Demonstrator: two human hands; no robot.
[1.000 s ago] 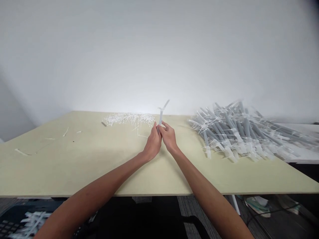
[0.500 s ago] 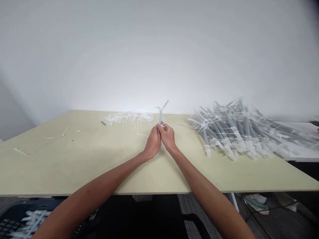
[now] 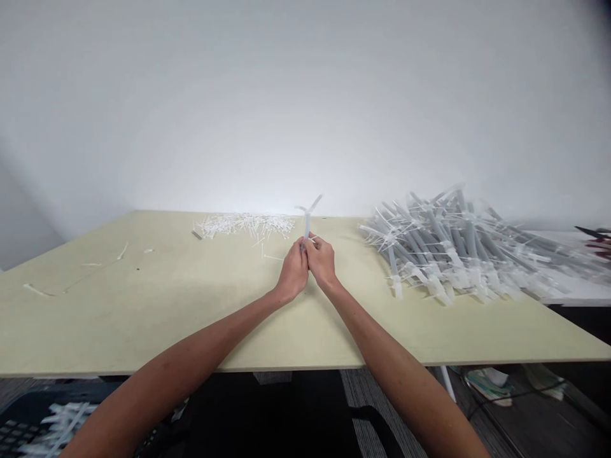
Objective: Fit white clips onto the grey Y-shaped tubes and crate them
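Pale plastic tube (image 3: 307, 226), left of the grey pile (image 3: 470, 242), probably light and springy; best held low, where the left hand (image 3: 293, 270) and right hand (image 3: 321, 262) grasp it.

Lower end of pale tube (image 3: 307, 226) hidden between left hand (image 3: 293, 273) and right hand (image 3: 321, 262). Dark basket (image 3: 28, 399) cut off at lower left, its white pieces (image 3: 64, 425) partly behind left arm (image 3: 191, 353). Red-handled tool (image 3: 597, 234) cropped by right edge. Pile of grey tubes (image 3: 436, 228) blurred toward the right. Dark speck (image 3: 138, 269) on bench (image 3: 157, 318) too small to identify.
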